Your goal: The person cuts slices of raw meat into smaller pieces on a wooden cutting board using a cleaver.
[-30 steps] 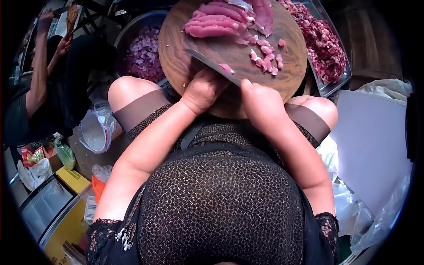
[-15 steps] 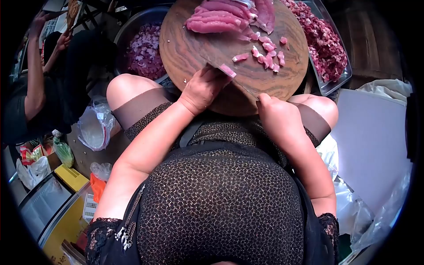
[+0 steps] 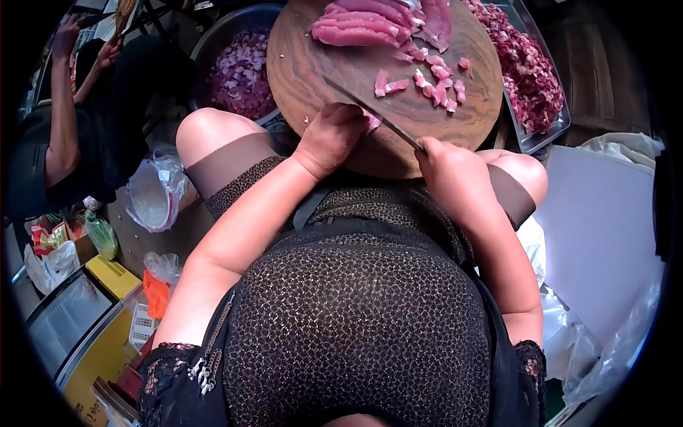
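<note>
My right hand (image 3: 454, 173) grips a knife (image 3: 384, 119), its narrow blade slanting up and left across the round wooden chopping board (image 3: 306, 60). Beside the blade, my left hand (image 3: 331, 139) has its fingers closed on a strip of pink meat (image 3: 371, 122); only the strip's end shows past the fingers. Small cut meat pieces (image 3: 440, 89) lie scattered on the board's right half. Larger meat slices (image 3: 359, 30) are piled at its far edge.
A metal basin (image 3: 199, 75) of chopped meat stands left of the board. On the right is a metal tray (image 3: 551, 124) heaped with minced meat. Another person (image 3: 64, 149) sits at the far left. Plastic bags (image 3: 155, 188) and a pale panel (image 3: 594, 228) flank my legs.
Another cut piece now lies on the board beside the earlier ones. The knife blade has tilted and sits closer over the strip's end. The view has shifted slightly.
</note>
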